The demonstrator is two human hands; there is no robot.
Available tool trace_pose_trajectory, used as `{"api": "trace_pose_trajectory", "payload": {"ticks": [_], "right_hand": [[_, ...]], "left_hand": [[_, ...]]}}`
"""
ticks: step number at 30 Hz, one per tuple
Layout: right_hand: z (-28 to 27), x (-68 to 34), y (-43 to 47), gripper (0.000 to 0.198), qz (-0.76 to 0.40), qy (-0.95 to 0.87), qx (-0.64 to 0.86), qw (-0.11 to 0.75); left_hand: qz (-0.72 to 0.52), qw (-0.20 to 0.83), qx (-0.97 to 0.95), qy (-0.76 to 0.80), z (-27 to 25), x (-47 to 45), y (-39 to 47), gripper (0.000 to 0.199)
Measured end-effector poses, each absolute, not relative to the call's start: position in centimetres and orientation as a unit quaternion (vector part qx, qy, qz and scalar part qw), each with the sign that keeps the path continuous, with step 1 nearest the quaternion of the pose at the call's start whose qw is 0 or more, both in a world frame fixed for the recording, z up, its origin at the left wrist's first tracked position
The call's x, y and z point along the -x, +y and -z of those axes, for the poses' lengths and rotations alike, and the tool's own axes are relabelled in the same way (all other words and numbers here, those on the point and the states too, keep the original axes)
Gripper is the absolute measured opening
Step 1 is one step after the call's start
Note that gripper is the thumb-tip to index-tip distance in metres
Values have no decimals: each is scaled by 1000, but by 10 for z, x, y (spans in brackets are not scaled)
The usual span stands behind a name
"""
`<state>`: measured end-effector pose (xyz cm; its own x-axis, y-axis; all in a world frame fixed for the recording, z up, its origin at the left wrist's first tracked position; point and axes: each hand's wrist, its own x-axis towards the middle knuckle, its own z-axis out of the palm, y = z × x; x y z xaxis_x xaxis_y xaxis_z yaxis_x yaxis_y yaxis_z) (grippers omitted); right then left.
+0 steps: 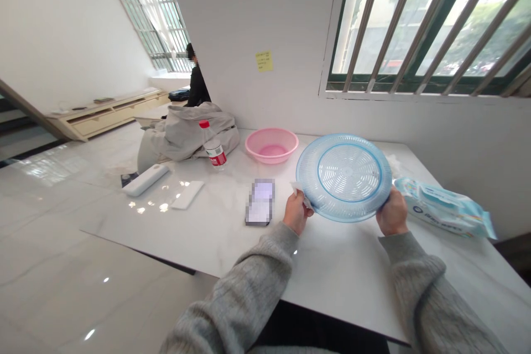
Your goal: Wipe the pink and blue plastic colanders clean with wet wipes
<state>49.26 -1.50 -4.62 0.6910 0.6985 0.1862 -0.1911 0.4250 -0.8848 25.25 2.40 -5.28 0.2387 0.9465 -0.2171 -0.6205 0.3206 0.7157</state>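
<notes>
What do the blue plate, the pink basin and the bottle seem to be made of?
Blue plate: probably glossy plastic, being see-through with moulded ribs, though glass is possible. Pink basin: likely smooth plastic, given its thin rim and soft sheen. Bottle: likely clear plastic, shiny, judging by its see-through body.

Site: a home, by appearance. Evidence: far left, white curtain [150, 3] at a barred window, low drawer cabinet [114, 116]; left, glossy floor [45, 227]; right, basin [271, 159] and wipes [450, 208] on a table [332, 271].
</notes>
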Motion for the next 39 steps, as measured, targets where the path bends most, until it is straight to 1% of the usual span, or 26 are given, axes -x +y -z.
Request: {"api": "trace_pose_trajectory", "payload": {"ticks": [2, 5, 9, 13, 16, 19, 24, 27, 32, 35, 39], "right_hand": [[46, -493, -14, 26, -270, -264, 451, 809], [44, -488, -14, 20, -326, -249, 444, 796], [41, -475, -19, 23, -433, -268, 423, 749], [41, -463, -22, 34, -469, -296, 442, 705], [44, -462, -21, 38, -457, -306, 469, 692], [48, -464, -20, 42, -443, -309, 475, 695], [51, -469, -20, 62, -411, -364, 500, 669], [46, -474, -21, 65, -402, -386, 507, 658], [36, -484, -24, 66, -385, -389, 496, 674], [33, -487, -26, 73, -376, -375, 500, 684], [31, -487, -26, 81, -362, -326, 495, 719]], "left_hand": [[-526, 751, -254, 309, 53, -254, 22, 40], [-536, 758, -243, 282, 51, -256, 21, 38], [-554, 763, -228, 242, 47, -255, 19, 38], [-566, 758, -247, 208, 41, -254, 16, 36], [-547, 769, -268, 197, 38, -255, 14, 33], [-519, 780, -270, 220, 39, -256, 14, 31], [-522, 774, -226, 279, 44, -255, 17, 33], [-516, 777, -221, 284, 43, -253, 19, 33], [-501, 788, -206, 294, 40, -249, 24, 30], [-502, 788, -203, 292, 39, -247, 25, 28], [-507, 788, -226, 266, 37, -249, 22, 23]]}}
